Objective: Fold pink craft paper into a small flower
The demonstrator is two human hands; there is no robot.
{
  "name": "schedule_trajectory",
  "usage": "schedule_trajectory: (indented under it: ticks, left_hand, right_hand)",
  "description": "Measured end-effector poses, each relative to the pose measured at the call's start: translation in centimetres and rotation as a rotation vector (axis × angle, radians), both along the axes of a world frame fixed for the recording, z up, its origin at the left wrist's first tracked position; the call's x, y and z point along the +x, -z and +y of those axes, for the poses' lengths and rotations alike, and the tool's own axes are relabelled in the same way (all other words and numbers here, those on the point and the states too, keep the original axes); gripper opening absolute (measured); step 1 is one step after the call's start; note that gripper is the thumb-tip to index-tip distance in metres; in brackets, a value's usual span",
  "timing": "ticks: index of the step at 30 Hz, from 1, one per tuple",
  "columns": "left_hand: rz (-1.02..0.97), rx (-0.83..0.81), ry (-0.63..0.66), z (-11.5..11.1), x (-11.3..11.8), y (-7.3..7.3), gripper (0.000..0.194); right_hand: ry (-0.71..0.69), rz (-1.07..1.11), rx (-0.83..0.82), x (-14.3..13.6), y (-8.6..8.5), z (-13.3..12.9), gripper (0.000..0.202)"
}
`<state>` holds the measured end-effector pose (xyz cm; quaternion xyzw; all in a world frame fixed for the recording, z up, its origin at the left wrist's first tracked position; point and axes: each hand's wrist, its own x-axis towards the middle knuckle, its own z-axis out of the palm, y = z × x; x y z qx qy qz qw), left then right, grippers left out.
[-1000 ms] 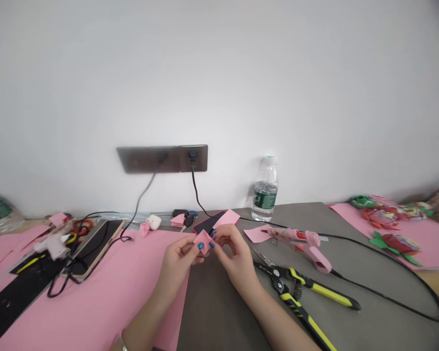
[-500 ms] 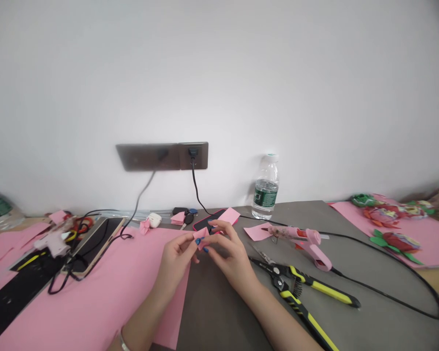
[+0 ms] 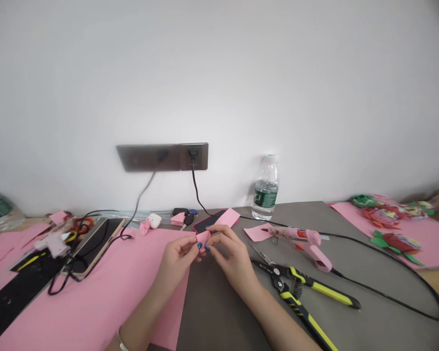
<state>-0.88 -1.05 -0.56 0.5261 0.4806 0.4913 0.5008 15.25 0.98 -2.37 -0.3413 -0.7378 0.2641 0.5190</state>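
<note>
A small folded piece of pink paper (image 3: 204,237) is held up between my two hands, above the line where a large pink sheet (image 3: 131,273) meets the grey tabletop. My left hand (image 3: 177,261) pinches its left side between thumb and fingers. On the other side, my right hand (image 3: 230,253) has thumb and index finger closed on the paper's right edge. Behind the hands lies a phone (image 3: 204,224) in a pink-edged case, with a loose pink paper piece (image 3: 227,217) on it. The fingers cover part of the held paper.
Right of my hands are yellow-and-black pliers (image 3: 278,275) and a pink glue gun (image 3: 296,235) with a looping cord. A water bottle (image 3: 266,190) stands by the wall. Paper flowers (image 3: 398,241) lie far right; another phone (image 3: 95,243) with tangled cables lies left.
My right thumb and index finger have come together on the pink paper's edge. The paper has shifted slightly to the right; the things on the table have stayed put.
</note>
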Motion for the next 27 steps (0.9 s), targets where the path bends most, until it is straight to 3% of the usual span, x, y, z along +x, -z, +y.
schedule_trajectory:
  ticks: [10,19,27]
  left_hand:
    - [-0.061,-0.014,0.063,0.22,-0.19,0.55,0.028]
    - [-0.047,-0.075,0.024,-0.08,0.09,0.21,0.03]
    - [-0.079,-0.102,-0.056,0.21,-0.13,0.39,0.034]
  right_hand:
    - [0.007,-0.006,-0.031,0.03,-0.36,-0.22,0.016]
    - [0.035,0.055,-0.049,-0.03,-0.31,-0.08,0.014]
    - [-0.008,0.32,-0.097,0.15,0.18,-0.11,0.004]
